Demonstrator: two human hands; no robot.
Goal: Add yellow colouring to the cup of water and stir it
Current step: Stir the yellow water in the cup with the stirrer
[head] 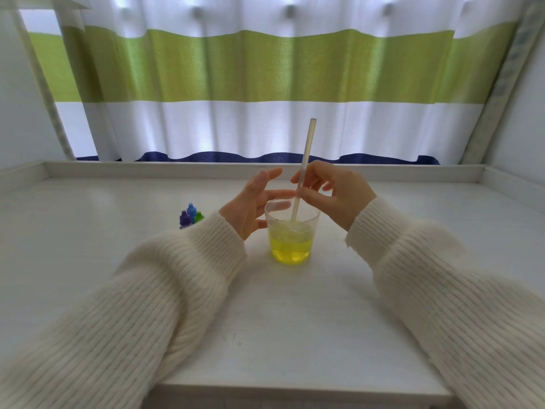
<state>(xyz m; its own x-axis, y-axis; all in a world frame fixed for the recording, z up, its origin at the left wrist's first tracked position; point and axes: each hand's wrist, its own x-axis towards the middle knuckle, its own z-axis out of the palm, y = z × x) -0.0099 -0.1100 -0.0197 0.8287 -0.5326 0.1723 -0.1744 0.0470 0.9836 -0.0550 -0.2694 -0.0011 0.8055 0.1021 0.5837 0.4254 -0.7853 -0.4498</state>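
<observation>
A clear plastic cup (290, 249) stands in the middle of the white table, about half full of bright yellow water. A pale translucent straw (306, 152) leans in it, its lower end in the liquid. My right hand (333, 193) pinches the straw just above the rim. My left hand (253, 202) is at the cup's left side, fingers spread apart behind and beside the rim; whether it touches the cup is unclear.
Three small colouring bottles (190, 216), purple, blue and green capped, stand together left of the cup, partly hidden by my left sleeve. A raised white ledge (147, 169) runs along the table's back and sides, with a striped curtain behind.
</observation>
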